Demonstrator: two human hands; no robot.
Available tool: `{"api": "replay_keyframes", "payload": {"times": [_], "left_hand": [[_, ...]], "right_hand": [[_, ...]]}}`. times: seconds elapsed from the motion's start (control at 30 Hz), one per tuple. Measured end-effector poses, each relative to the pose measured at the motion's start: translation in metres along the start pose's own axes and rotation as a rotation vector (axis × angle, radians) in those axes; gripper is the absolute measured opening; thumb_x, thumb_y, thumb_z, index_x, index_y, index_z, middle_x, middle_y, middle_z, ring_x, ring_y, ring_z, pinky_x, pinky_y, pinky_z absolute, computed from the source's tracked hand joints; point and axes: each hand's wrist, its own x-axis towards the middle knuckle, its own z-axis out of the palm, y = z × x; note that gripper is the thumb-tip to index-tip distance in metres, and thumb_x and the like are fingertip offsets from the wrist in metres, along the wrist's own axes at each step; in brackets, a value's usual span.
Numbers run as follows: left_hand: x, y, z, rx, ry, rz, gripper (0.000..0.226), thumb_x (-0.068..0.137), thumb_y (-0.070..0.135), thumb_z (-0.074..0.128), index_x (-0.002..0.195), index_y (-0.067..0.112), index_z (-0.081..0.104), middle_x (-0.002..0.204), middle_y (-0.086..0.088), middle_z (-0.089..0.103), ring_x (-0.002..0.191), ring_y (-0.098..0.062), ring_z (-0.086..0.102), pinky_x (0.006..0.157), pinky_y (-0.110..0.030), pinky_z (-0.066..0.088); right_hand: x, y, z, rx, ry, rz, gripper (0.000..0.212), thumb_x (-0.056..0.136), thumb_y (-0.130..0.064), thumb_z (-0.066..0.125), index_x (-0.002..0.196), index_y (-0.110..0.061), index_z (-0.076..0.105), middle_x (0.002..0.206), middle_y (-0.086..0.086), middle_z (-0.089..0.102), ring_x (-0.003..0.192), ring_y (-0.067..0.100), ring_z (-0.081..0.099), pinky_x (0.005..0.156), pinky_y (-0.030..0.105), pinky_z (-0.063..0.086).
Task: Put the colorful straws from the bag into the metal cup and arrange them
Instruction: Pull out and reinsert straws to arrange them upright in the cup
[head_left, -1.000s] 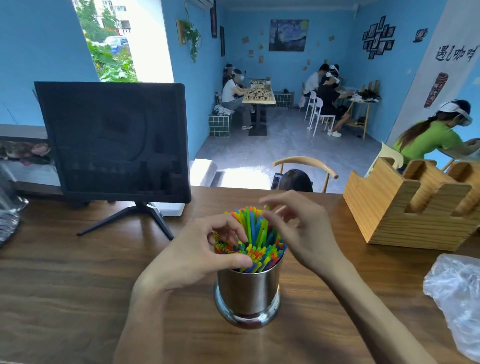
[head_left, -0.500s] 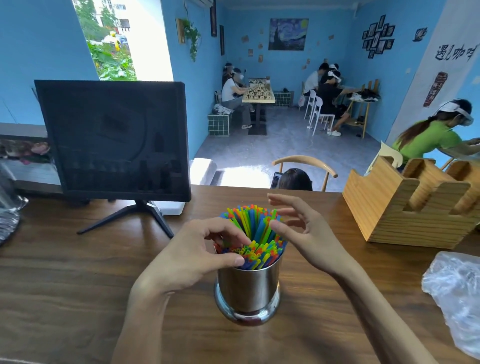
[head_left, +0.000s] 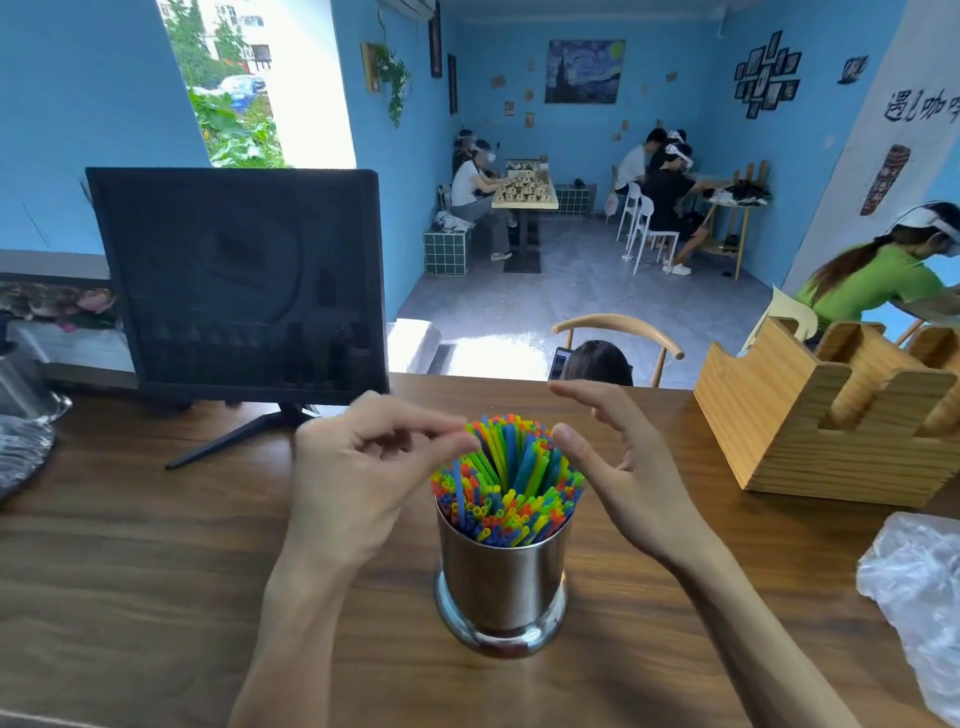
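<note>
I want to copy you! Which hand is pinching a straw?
The left hand: its fingertips pinch together at the straws. The right hand is spread open.

Dark handwritten Chinese characters (head_left: 920, 106) stand on the white wall panel (head_left: 878, 171) at the far right, cut off by the frame edge; "遇" and "咖" can be read. Nothing else carries legible writing.

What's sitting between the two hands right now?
In the head view, the bundle of colorful straws stands in the metal cup between the left hand and the right hand. Both hands flank the straw tops, fingers loosely open.
</note>
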Motion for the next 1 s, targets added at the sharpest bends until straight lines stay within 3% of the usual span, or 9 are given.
{"api": "replay_keyframes", "payload": {"times": [0.1, 0.2, 0.27, 0.37, 0.53, 0.67, 0.77, 0.9, 1.0], "left_hand": [[0.011, 0.02, 0.001, -0.154, 0.238, 0.12, 0.016, 0.078, 0.033, 0.087, 0.091, 0.03, 0.081, 0.074, 0.004, 0.075, 0.054, -0.019, 0.057, 0.051, -0.026, 0.044], [0.027, 0.033, 0.008, -0.38, 0.429, 0.126, 0.008, 0.08, 0.029, 0.085, 0.088, 0.031, 0.082, 0.074, 0.012, 0.076, 0.045, -0.007, 0.05, 0.044, -0.02, 0.036], [0.038, 0.036, 0.009, -0.463, 0.516, 0.105, 0.009, 0.079, 0.035, 0.085, 0.086, 0.029, 0.082, 0.078, 0.005, 0.078, 0.043, -0.006, 0.047, 0.043, -0.021, 0.034], [0.047, 0.029, 0.009, -0.501, 0.537, 0.046, 0.011, 0.08, 0.035, 0.086, 0.085, 0.027, 0.082, 0.081, 0.0, 0.078, 0.046, -0.007, 0.049, 0.044, -0.022, 0.035], [0.038, 0.0, 0.01, -0.445, 0.391, -0.2, 0.013, 0.075, 0.033, 0.087, 0.081, 0.024, 0.081, 0.07, 0.004, 0.074, 0.046, -0.005, 0.049, 0.042, -0.02, 0.038], [0.029, -0.017, 0.013, -0.272, -0.127, -0.349, 0.014, 0.068, 0.026, 0.085, 0.081, 0.028, 0.081, 0.076, 0.001, 0.078, 0.061, -0.002, 0.063, 0.054, -0.014, 0.047], [0.025, -0.026, 0.018, -0.102, -0.465, -0.392, 0.016, 0.076, 0.016, 0.088, 0.087, 0.027, 0.082, 0.078, 0.0, 0.078, 0.073, -0.004, 0.067, 0.064, -0.012, 0.047], [0.026, -0.041, 0.027, 0.119, -0.297, -0.357, 0.012, 0.086, 0.023, 0.082, 0.089, 0.034, 0.08, 0.078, 0.019, 0.073, 0.076, 0.005, 0.063, 0.065, -0.009, 0.046], [0.027, -0.054, 0.03, 0.23, -0.232, -0.389, 0.01, 0.088, 0.03, 0.078, 0.095, 0.037, 0.076, 0.079, 0.021, 0.069, 0.069, 0.01, 0.057, 0.061, -0.007, 0.042]], "right_hand": [[-0.004, -0.024, 0.006, -0.155, 0.006, -0.184, 0.037, 0.101, -0.045, 0.056, 0.135, -0.033, 0.062, 0.138, -0.022, 0.057, 0.141, 0.009, 0.044, 0.118, 0.042, 0.031], [-0.007, -0.04, 0.021, -0.238, -0.09, -0.277, 0.039, 0.099, -0.047, 0.056, 0.135, -0.032, 0.062, 0.133, -0.03, 0.057, 0.143, 0.0, 0.035, 0.118, 0.028, 0.019], [-0.004, -0.044, 0.028, -0.164, -0.112, -0.278, 0.026, 0.1, -0.04, 0.058, 0.124, -0.034, 0.067, 0.122, -0.029, 0.063, 0.134, -0.002, 0.045, 0.116, 0.028, 0.022], [0.003, -0.04, 0.016, 0.195, -0.132, -0.167, 0.023, 0.102, -0.034, 0.057, 0.119, -0.039, 0.071, 0.09, -0.008, 0.077, 0.099, 0.003, 0.067, 0.098, 0.027, 0.045], [0.014, -0.026, -0.025, 0.624, 0.023, -0.046, 0.036, 0.077, -0.054, 0.082, 0.101, -0.027, 0.081, 0.08, 0.008, 0.078, 0.071, 0.016, 0.074, 0.063, 0.02, 0.051], [0.032, -0.024, -0.036, 0.743, 0.22, -0.035, 0.036, 0.068, -0.054, 0.088, 0.088, -0.025, 0.082, 0.091, -0.001, 0.077, 0.081, 0.016, 0.074, 0.067, 0.02, 0.053], [0.04, -0.032, -0.031, 0.676, 0.246, -0.113, 0.024, 0.084, -0.045, 0.078, 0.104, -0.031, 0.077, 0.098, 0.001, 0.077, 0.091, 0.026, 0.077, 0.077, 0.028, 0.059], [0.037, -0.027, -0.012, 0.357, 0.184, -0.194, 0.048, 0.096, -0.017, 0.07, 0.129, -0.048, 0.053, 0.087, 0.002, 0.073, 0.076, 0.023, 0.075, 0.067, 0.032, 0.06], [0.022, -0.01, 0.009, 0.026, 0.03, -0.178, 0.036, 0.092, -0.02, 0.076, 0.118, -0.042, 0.065, 0.09, -0.013, 0.072, 0.077, 0.01, 0.071, 0.066, 0.032, 0.056]]}}
